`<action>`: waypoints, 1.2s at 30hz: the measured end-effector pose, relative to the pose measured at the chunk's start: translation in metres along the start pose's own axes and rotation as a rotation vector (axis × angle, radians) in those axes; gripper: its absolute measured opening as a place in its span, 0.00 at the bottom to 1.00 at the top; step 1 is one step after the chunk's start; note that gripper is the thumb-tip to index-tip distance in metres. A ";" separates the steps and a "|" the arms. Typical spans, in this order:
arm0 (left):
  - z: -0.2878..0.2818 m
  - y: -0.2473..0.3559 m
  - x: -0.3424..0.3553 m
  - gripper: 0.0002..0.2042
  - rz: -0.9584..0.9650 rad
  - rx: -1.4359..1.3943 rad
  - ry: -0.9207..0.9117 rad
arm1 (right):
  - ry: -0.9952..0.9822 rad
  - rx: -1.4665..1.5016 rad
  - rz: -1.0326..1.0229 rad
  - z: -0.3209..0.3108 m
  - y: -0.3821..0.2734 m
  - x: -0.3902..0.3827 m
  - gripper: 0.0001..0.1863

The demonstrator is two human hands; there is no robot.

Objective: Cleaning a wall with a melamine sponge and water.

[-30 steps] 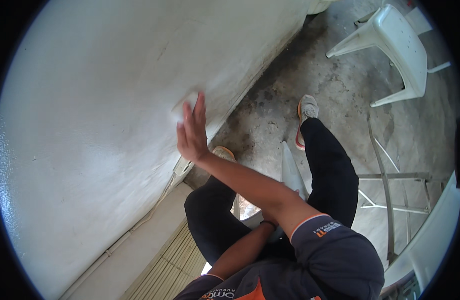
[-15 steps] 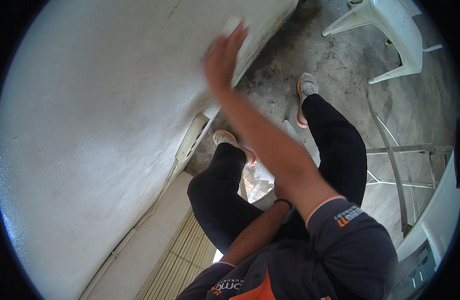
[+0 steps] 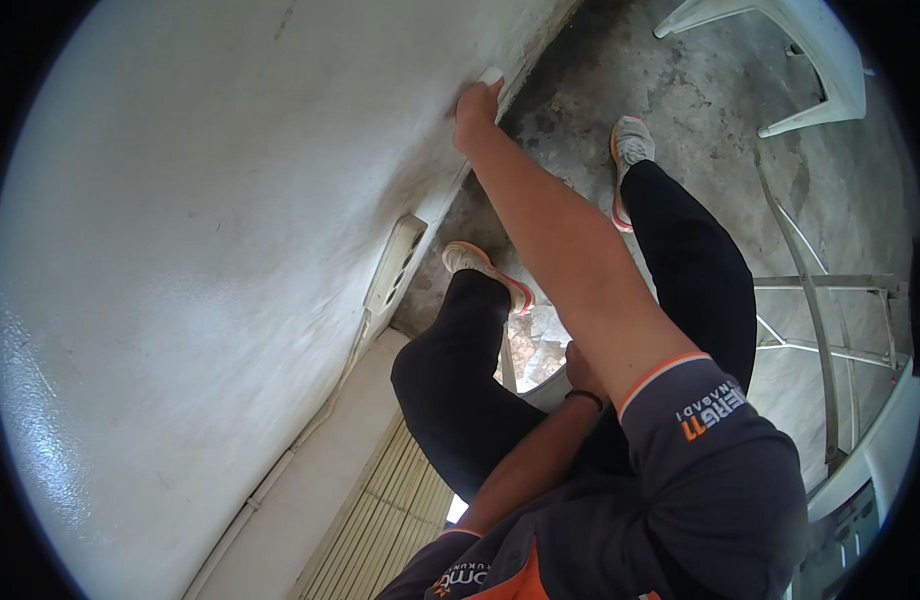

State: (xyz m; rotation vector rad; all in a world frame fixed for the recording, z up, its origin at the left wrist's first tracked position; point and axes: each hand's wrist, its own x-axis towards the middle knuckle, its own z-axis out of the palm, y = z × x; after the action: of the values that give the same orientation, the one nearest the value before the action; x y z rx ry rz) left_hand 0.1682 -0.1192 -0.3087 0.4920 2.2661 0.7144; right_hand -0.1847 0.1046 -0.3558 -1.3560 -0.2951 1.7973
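My right hand (image 3: 477, 107) is stretched far forward, low against the white wall (image 3: 210, 200). Its fingers are closed round a small white piece (image 3: 491, 76), which touches the wall just above the floor; its exact kind does not show. My left hand (image 3: 583, 370) is down between my thighs, a dark band on its wrist. Most of its fingers are hidden behind my right arm, so its grip cannot be made out. Close to it is the grey curved rim (image 3: 550, 388) of something between my legs, beside a bright, rubble-like patch (image 3: 538, 348).
A multi-socket power strip (image 3: 396, 262) is on the wall's lower part, its cable (image 3: 330, 395) running back along the wall. On the right stand a white plastic chair (image 3: 830, 60) and a metal frame (image 3: 830, 285). The stained concrete floor (image 3: 565, 130) lies around my shoes. Slatted panelling (image 3: 380, 500) is at lower left.
My right hand has come down the wall to its lower edge, right and a little nearer, and the white piece with it. My left hand stays between my thighs. The view has shifted slightly.
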 end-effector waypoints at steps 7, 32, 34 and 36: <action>-0.043 0.039 0.036 0.32 -0.228 0.216 -0.245 | -0.406 -0.352 -0.394 -0.003 -0.001 -0.189 0.31; -0.029 0.032 0.025 0.31 -0.046 0.141 -0.281 | -0.425 -0.395 -0.786 0.010 -0.092 -0.125 0.33; -0.026 0.042 0.027 0.29 -0.129 0.158 -0.277 | -0.548 -0.062 -0.323 -0.005 -0.124 -0.120 0.32; -0.032 -0.033 0.033 0.30 -0.049 0.216 -0.283 | -0.591 0.123 -0.061 -0.016 -0.168 -0.125 0.31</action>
State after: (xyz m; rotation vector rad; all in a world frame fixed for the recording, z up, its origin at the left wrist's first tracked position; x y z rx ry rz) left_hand 0.1182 -0.1386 -0.3263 0.5977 2.0878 0.3513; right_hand -0.0828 0.1121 -0.1722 -0.6976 -0.5203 2.0951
